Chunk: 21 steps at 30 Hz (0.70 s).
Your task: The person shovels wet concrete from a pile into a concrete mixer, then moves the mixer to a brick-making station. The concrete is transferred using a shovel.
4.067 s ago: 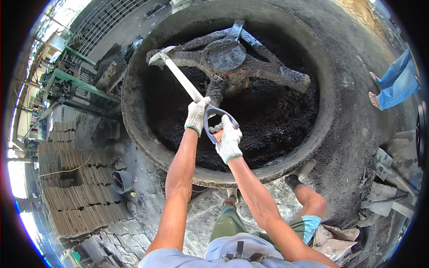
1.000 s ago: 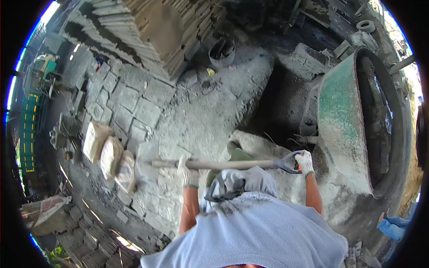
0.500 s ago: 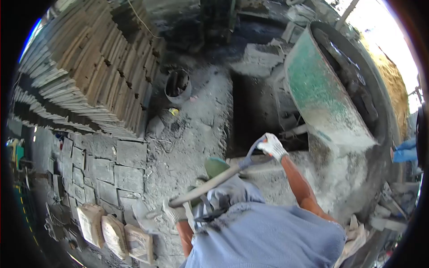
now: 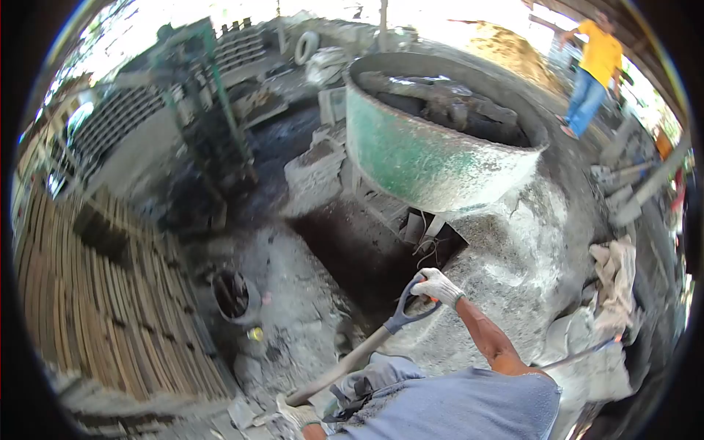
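Note:
My gloved right hand (image 4: 438,286) is closed round the grey D-shaped grip of a shovel (image 4: 352,369). Lower down its wooden shaft, my gloved left hand (image 4: 297,415) is wrapped around it near the bottom of the view. The shovel slants from upper right to lower left across the front of my body. Its blade is hidden or out of view. Just beyond my right hand lies a dark rectangular pit (image 4: 345,253) in the concrete floor.
A big round green tub (image 4: 418,158) holding dark material stands beyond the pit. Stacked wooden boards (image 4: 110,293) rise at left, near a bucket (image 4: 236,297). Pale sacks (image 4: 614,282) lie at right. A person in a yellow shirt (image 4: 600,53) stands at the far right.
My view has swung up and to the right, bringing the whole tub and the person in yellow into sight. Both hands keep their hold on the shovel. The floor bags at lower left have left view.

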Tool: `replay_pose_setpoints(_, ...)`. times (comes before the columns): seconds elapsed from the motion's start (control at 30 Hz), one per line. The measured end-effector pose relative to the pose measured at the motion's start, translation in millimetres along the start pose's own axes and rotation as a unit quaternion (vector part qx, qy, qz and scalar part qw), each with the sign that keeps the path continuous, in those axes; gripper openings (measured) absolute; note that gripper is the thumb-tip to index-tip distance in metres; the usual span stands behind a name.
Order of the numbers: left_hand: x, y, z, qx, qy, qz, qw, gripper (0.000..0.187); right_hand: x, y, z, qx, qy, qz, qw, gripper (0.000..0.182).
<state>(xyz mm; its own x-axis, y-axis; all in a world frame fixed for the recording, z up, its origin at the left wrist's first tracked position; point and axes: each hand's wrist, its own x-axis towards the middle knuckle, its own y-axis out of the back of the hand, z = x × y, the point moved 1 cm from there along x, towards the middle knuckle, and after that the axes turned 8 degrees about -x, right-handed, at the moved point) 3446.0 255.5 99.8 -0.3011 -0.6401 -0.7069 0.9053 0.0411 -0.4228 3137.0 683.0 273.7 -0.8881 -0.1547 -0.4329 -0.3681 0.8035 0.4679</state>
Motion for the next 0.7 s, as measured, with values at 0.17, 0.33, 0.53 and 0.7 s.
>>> replay_pose_setpoints(0.17, 60, -77, -1, 0.01, 0.035, -0.031, 0.999, 0.037, 27, -1, 3, -0.093, -0.093, 0.084, 0.988, 0.033)
replay_pose_setpoints(0.33, 141, -138, 3, 0.049, 0.054, -0.06, 0.996, 0.035, 36, -11, -4, -0.18, -0.094, 0.172, 0.964, 0.044)
replay_pose_setpoints(0.53, 164, -220, 15, 0.105, 0.089, -0.151, 0.979, 0.041, 31, -39, -26, -0.318, 0.035, 0.299, 0.899, 0.046)
replay_pose_setpoints(0.7, 227, -274, 6, 0.117, 0.172, -0.192, 0.959, 0.036, 27, -81, -113, -0.357, 0.136, 0.287, 0.878, 0.027)
